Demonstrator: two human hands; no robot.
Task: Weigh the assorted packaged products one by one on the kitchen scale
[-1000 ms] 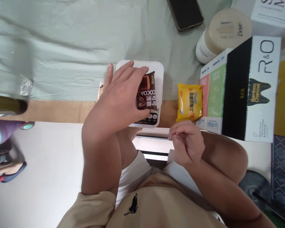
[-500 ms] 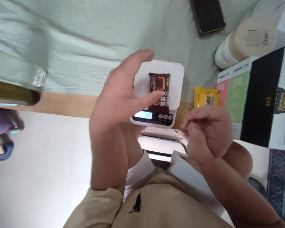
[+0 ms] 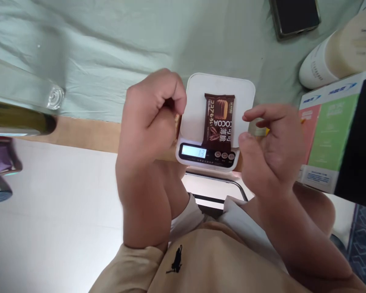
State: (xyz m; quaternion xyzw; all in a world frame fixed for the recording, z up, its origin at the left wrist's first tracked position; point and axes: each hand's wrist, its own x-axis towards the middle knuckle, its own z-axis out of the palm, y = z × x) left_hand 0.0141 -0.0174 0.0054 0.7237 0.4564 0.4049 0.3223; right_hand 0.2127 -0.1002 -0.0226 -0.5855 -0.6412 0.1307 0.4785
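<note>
A brown cocoa snack packet (image 3: 218,121) lies flat on a white kitchen scale (image 3: 195,97), whose lit display (image 3: 194,151) faces me. My left hand (image 3: 152,118) hovers just left of the scale, fingers curled into a loose fist with nothing in it. My right hand (image 3: 271,142) is raised at the scale's right edge, fingers bent and apart, holding nothing. Neither hand touches the packet.
The scale sits at the edge of a bed covered by a pale green sheet (image 3: 116,44). A phone (image 3: 294,16) and a white bottle (image 3: 338,53) lie at the far right. Boxes (image 3: 332,130) stand right of my right hand. A bottle (image 3: 18,122) lies at left.
My left hand set the cocoa packet on the scale, let go and curled into a fist. My right hand rose beside the scale, covering the yellow packet. The view shifted left.
</note>
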